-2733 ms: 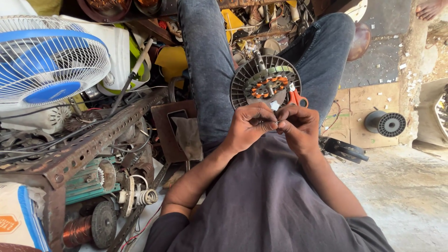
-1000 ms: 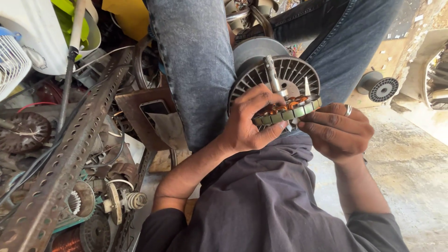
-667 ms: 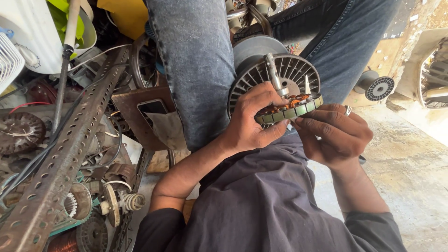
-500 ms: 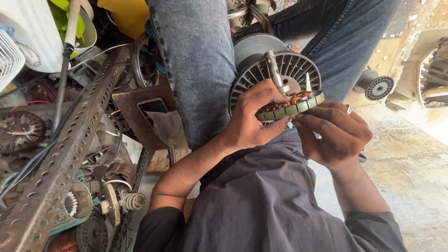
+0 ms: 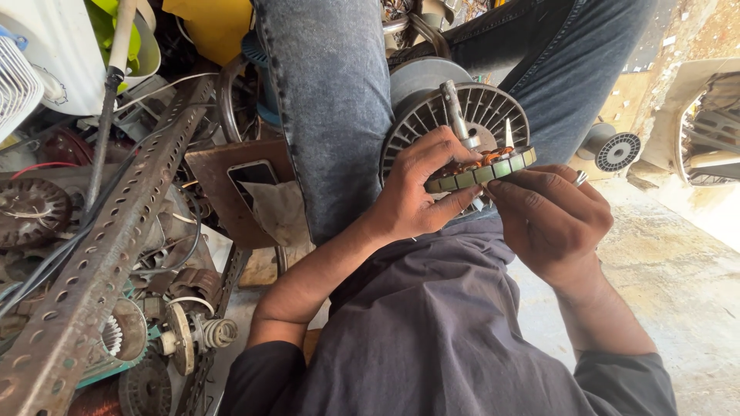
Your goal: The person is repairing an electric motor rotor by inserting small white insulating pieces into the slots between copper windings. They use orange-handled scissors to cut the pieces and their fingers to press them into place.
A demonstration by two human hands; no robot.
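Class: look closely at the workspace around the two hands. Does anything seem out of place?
Yes: a smartphone lies on a brown board amid scrap motor parts, beside the left hand gripping the stator ring.

Floor (image 5: 678,308): bare concrete, rough and stained, in daylight at right. Left side is crowded with scrap: a perforated steel angle rail (image 5: 100,262) running diagonally, old motor parts (image 5: 31,212) beside it, loose wires, a white fan guard (image 5: 15,85) at the edge. A brown board (image 5: 223,177) carries a phone (image 5: 250,176). Yellow plastic (image 5: 212,27) at top. A small ribbed wheel (image 5: 617,150) lies on the floor at right.
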